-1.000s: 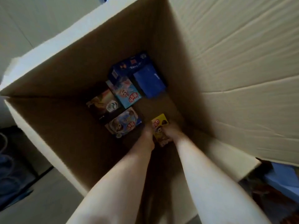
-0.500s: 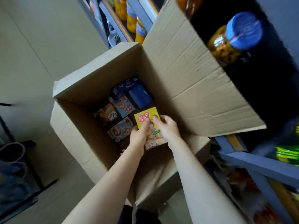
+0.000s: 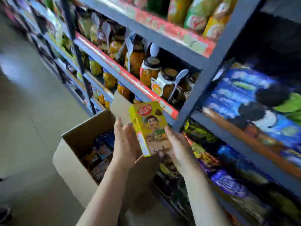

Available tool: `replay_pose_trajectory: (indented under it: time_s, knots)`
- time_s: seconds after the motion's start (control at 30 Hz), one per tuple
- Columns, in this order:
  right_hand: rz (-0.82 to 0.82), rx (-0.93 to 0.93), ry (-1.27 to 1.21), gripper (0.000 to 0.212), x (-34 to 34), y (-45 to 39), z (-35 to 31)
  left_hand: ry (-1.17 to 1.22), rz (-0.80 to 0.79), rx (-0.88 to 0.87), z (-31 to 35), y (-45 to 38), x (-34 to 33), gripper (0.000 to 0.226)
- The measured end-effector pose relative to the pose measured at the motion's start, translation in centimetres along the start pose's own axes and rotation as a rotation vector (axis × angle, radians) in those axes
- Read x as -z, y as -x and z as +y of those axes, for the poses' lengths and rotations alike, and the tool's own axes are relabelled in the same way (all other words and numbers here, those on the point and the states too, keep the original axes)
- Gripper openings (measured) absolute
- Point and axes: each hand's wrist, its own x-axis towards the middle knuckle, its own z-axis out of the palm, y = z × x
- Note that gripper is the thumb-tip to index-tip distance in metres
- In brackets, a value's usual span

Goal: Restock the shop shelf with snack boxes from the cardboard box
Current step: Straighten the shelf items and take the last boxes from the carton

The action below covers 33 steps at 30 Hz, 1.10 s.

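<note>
The yellow cardboard snack box [image 3: 149, 128] is held upright between left hand [image 3: 126, 144] and right hand [image 3: 178, 145], fingers curled on it, shelf [image 3: 210, 62] beyond.

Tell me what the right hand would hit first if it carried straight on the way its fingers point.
Probably the red-edged shelf rail, with jars behind it. The right hand, holding the yellow snack box, points up and left; depth is unclear.
</note>
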Motion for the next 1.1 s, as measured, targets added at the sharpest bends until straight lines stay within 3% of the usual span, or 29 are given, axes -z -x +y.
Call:
replay_pose_trajectory:
  time_s: [0.07,0.1,0.17,0.27,0.33,0.4,0.47,0.53,0.6,0.63,0.73,0.83,0.93,1.1]
  knots:
    - [-0.071,-0.011,-0.236,0.049,2.3,3.9,-3.9,-0.179,-0.159,-0.037,1.0,2.8,-4.3,0.098]
    - [-0.097,-0.027,-0.342,0.042,3.3,5.9,-5.8,-0.293,-0.277,-0.053,1.3,4.4,-6.7,0.092]
    - [-0.151,-0.008,-0.428,0.034,5.4,9.7,-8.9,-0.438,-0.496,-0.099,1.2,7.3,-10.9,0.061]
    - [-0.267,0.074,-0.437,0.042,7.9,14.6,-12.6,-0.304,-0.584,-0.171,1.0,10.0,-17.0,0.052]
    - [-0.237,0.183,-0.429,0.058,9.7,16.9,-14.4,-0.226,-0.618,-0.247,1.1,11.9,-20.1,0.033]
    - [-0.149,0.311,-0.434,0.078,11.4,19.0,-15.6,-0.219,-0.598,-0.322,0.8,13.7,-22.9,0.027]
    - [-0.044,0.420,-0.442,0.081,12.8,20.7,-16.8,-0.216,-0.514,-0.388,0.4,15.1,-25.3,0.039]
    - [0.146,0.567,-0.280,0.063,14.0,22.4,-17.9,-0.249,-0.444,-0.428,-0.1,16.3,-27.4,0.045]
    - [0.346,0.733,-0.069,0.031,15.4,24.0,-18.7,-0.300,-0.499,-0.465,-0.6,17.4,-29.2,0.046]
    - [0.403,0.797,-0.014,0.025,16.2,24.6,-19.1,-0.319,-0.531,-0.481,-0.9,18.0,-30.1,0.048]
    - [0.502,0.940,0.007,0.032,18.1,26.9,-20.2,-0.244,-0.565,-0.505,-1.5,19.6,-32.4,0.050]
    - [0.690,1.093,0.115,0.033,19.8,28.3,-21.7,-0.162,-0.573,-0.539,-1.7,20.9,-34.4,0.023]
    - [0.858,1.142,0.292,0.034,20.9,29.1,-24.0,-0.252,-0.585,-0.670,-1.8,21.0,-36.8,0.007]
    - [1.098,1.083,0.650,0.023,22.5,28.1,-26.7,-0.635,-0.407,-0.978,-1.9,18.3,-39.8,0.017]
